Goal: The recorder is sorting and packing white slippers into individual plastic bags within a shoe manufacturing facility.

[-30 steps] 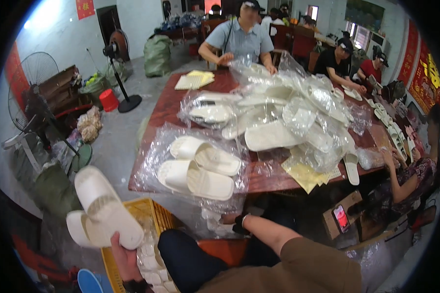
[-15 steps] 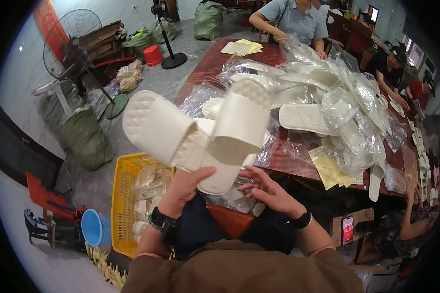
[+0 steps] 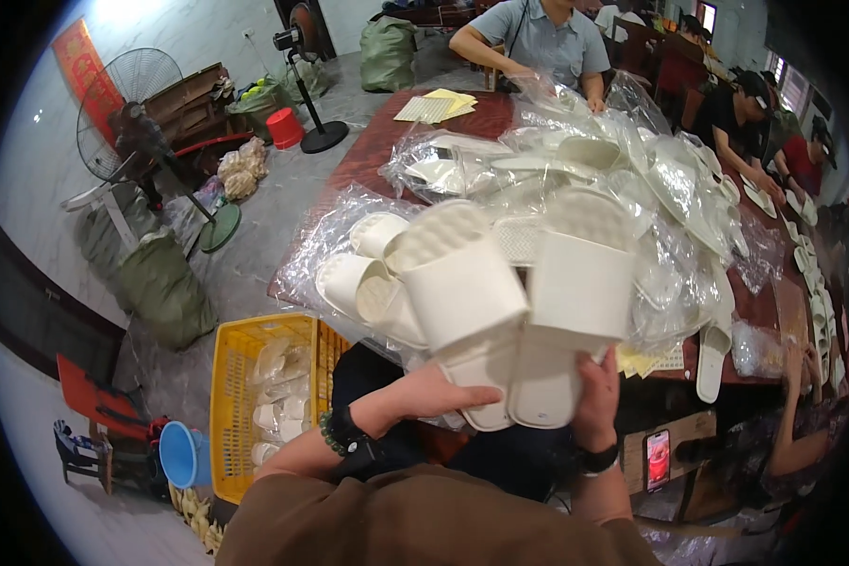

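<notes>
I hold a pair of white slippers in front of me, toes pointing away, the two close together. My left hand is closed on the heel end of the left slipper, its thumb lying over the footbed. On the outer edge of the right slipper, my right hand is closed near the heel. Beyond and to the left, another pair of white slippers lies on clear plastic on the table. A large heap of bagged white slippers is spread behind the pair I hold.
The dark red table carries yellow paper sheets. A yellow crate with bagged slippers stands at my left, beside a blue bucket. A phone lies low at right. Co-workers sit across and along the table.
The pair has moved right and its slippers now sit side by side. My right hand, open beside them before, has closed on the right slipper. My left hand also shifted right.
</notes>
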`<state>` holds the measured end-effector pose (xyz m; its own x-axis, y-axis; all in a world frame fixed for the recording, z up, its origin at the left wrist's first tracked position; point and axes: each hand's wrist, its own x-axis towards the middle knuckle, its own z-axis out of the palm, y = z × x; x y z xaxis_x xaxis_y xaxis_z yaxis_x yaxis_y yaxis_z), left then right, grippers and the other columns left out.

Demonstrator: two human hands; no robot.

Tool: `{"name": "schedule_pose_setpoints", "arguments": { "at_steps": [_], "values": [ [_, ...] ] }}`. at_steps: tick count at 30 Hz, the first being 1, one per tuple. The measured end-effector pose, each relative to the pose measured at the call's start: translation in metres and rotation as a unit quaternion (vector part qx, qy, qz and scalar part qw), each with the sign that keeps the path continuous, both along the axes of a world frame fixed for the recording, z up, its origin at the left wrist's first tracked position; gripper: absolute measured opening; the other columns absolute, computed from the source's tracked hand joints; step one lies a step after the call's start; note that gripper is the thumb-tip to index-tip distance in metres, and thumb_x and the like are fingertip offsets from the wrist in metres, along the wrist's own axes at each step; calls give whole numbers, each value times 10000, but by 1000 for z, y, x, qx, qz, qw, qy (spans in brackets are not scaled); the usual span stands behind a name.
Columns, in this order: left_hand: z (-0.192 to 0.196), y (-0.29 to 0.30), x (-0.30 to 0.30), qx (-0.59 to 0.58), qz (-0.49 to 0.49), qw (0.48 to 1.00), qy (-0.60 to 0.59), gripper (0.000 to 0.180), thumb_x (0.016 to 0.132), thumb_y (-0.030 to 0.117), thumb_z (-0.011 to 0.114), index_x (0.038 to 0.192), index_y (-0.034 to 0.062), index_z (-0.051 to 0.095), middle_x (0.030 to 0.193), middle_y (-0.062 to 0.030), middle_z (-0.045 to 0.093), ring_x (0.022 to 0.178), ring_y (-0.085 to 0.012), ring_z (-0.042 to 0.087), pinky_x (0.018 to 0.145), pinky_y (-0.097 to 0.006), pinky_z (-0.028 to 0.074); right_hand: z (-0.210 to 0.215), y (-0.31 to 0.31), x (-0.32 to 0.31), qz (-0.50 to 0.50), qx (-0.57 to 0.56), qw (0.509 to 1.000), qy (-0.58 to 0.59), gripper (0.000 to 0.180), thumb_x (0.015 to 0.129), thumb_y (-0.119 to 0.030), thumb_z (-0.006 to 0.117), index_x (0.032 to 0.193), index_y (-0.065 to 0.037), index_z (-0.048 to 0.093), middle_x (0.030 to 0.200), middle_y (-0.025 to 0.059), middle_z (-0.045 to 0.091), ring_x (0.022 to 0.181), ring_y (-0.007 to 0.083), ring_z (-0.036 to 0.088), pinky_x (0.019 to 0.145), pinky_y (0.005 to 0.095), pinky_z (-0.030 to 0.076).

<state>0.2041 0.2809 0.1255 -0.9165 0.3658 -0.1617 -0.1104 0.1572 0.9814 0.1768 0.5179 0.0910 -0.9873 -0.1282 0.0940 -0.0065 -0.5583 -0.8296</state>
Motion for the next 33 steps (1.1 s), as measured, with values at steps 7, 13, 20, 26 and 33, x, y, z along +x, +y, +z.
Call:
{"name": "schedule_pose_setpoints", "arguments": {
  "at_steps": [7,13,20,26,33],
  "values": [
    [16,18,-30,78,-128,988,-28,656,852,224,759,1393,6,458,1337,-111,558,1211,-195,506,1028,-346,418,7,32,6,19,101,995,-11,469,811,-71,635,1257,36,537,1168,112,619,1033,208,616,901,346,498],
    [12,-10,-31,46,-99,994,-16,644,853,197,757,1391,5,459,1331,-109,561,1215,-207,505,1037,-339,410,24,11,-14,127,89,983,-96,586,724,-98,675,1275,41,529,1160,136,639,1037,245,640,906,354,516],
    [-17,-106,-29,264,264,927,-41,406,887,58,695,1265,-5,561,1180,-90,646,1056,-177,617,889,-310,512,18,-96,-65,269,78,955,-96,461,840,-20,664,1282,11,533,1144,102,652,998,191,649,876,341,540],
    [-40,-195,-14,247,402,881,41,354,881,11,681,1212,-46,572,1145,-117,653,970,-201,656,847,-303,534,27,-160,-166,234,302,922,68,396,856,-66,666,1234,8,571,1112,83,669,966,151,642,842,302,530],
    [-65,-199,20,229,422,877,-8,395,871,4,677,1239,-63,552,1155,-141,650,1000,-218,652,873,-346,533,9,-214,-170,270,333,891,148,430,850,-196,710,1226,-26,588,1104,94,673,983,168,628,859,335,507]
  ]
}}
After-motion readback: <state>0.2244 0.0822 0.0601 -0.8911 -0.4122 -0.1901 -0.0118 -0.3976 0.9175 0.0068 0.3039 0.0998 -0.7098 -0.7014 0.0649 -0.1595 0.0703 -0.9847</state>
